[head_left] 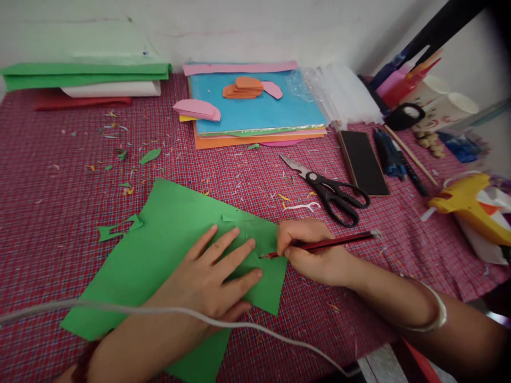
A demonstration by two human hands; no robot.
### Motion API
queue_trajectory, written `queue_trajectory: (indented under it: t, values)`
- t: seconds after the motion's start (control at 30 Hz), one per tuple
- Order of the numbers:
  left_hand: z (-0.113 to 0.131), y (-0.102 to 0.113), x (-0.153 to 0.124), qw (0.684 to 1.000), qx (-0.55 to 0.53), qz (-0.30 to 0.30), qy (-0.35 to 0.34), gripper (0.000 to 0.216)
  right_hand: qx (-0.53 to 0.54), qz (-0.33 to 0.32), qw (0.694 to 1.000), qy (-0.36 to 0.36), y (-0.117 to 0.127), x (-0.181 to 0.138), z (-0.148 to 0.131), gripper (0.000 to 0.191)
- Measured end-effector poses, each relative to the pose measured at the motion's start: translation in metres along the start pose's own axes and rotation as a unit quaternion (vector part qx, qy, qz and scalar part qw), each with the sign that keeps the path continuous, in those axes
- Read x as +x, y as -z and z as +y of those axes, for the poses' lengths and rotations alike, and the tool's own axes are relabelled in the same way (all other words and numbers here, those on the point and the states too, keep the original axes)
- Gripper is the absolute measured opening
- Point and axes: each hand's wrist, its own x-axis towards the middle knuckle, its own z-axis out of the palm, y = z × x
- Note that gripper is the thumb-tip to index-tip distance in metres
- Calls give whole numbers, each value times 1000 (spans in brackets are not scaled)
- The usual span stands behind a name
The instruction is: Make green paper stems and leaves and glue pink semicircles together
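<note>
A large sheet of green paper [159, 250] lies on the checked cloth in front of me. My left hand [221, 266] rests flat on it with the fingers spread. Under and beside those fingertips is a smaller green paper piece [250, 259], partly hidden by the hand. My right hand [307, 250] pinches a dark red pencil [335, 242], its tip touching the green paper close to my left fingers. Just beyond the right hand lie black-handled scissors [323, 186], blades pointing to the upper left.
A white cable [159, 308] crosses in front, over my left forearm. Orange cutouts [243, 88] and pink cutouts [197, 109] sit on a blue paper stack [263, 109]. At right are a phone [364, 162], a yellow glue gun [475, 205] and paper cups [451, 111]. Scraps litter the cloth [80, 175].
</note>
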Motion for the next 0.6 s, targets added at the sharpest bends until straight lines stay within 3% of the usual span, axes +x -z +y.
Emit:
queue_trajectory:
  t: [0.13, 0.37, 0.47, 0.6]
  values:
    - [0, -1, 0, 1000, 0, -8, -6, 34, 33, -21, 999, -9, 4, 1, 0, 19]
    - [0, 2, -2, 999, 4, -39, -2, 44, 94, 62, 990, -80, 3, 0, -1, 14]
    - [0, 4, -1, 998, 6, -66, 4, 45, 102, 46, 991, -70, 1, -1, -1, 11]
    - [0, 4, -1, 997, -6, -70, 23, 45, 36, 29, 998, -39, 0, -2, 1, 14]
